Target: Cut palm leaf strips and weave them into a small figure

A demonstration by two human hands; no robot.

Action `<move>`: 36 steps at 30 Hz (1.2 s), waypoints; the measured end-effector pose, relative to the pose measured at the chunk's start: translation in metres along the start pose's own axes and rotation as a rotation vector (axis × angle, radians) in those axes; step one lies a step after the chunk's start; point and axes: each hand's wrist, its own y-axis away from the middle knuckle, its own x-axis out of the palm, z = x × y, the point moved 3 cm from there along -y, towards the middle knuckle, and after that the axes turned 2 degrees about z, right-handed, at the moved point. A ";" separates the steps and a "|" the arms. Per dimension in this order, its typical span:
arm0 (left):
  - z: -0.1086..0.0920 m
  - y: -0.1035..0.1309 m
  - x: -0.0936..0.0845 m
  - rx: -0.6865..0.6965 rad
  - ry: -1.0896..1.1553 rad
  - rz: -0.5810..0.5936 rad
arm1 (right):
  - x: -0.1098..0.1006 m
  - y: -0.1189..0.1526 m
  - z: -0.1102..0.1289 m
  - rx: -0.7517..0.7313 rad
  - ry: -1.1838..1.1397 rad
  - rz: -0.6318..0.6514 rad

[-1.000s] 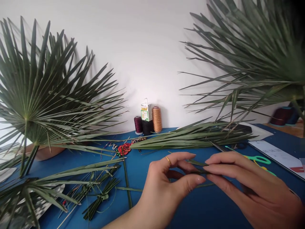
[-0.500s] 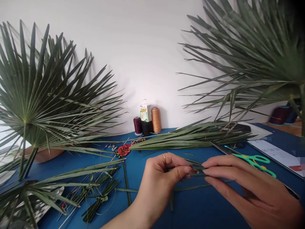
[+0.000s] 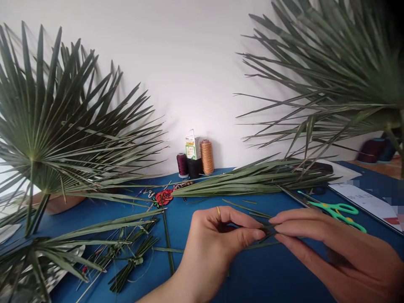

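My left hand [image 3: 221,244], with a gold ring on one finger, pinches a thin green leaf strip [image 3: 269,230] between thumb and fingertips. From the right, my right hand [image 3: 328,244] grips the same small strip, its fingertips close to those of the left. The strip is mostly hidden by the fingers. Other narrow strips lie on the blue table [image 3: 252,277] under and behind the hands. Just beyond my right hand are green-handled scissors [image 3: 339,208].
Large fan palm leaves [image 3: 34,155] stand at left, with more [image 3: 356,84] at right. A leaf bundle [image 3: 233,183], thread spools [image 3: 207,156], a small carton [image 3: 192,147], a red rose patch [image 3: 163,196] and a phone [image 3: 366,202] lie or stand behind. Woven leaf pieces [image 3: 135,261] lie left.
My left thumb and fingertips have shifted slightly right, closer to my right fingertips. The view has moved a little.
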 end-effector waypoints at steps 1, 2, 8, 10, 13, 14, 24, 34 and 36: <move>0.000 0.000 0.000 0.003 -0.007 -0.007 | 0.000 -0.001 0.001 -0.008 -0.005 0.007; 0.000 0.000 0.000 0.006 -0.018 -0.017 | -0.001 -0.002 0.001 -0.007 -0.008 0.006; -0.002 0.001 0.000 0.049 -0.088 -0.040 | 0.000 -0.002 -0.001 0.054 -0.009 0.016; -0.003 0.001 0.001 0.057 -0.101 -0.052 | 0.001 -0.002 0.000 0.078 -0.010 0.006; -0.001 0.004 0.003 0.060 -0.141 -0.082 | 0.002 -0.003 0.003 0.147 0.004 -0.091; -0.001 0.005 0.004 0.059 -0.154 -0.087 | 0.001 -0.004 0.004 0.169 0.011 -0.130; 0.007 0.004 -0.001 0.087 -0.149 -0.068 | -0.002 -0.005 0.005 0.096 -0.033 -0.036; 0.004 0.003 -0.002 0.194 -0.131 -0.077 | -0.002 -0.004 -0.007 0.254 -0.211 -0.106; 0.003 0.003 -0.002 0.226 -0.152 -0.083 | -0.003 -0.004 -0.010 0.337 -0.260 -0.100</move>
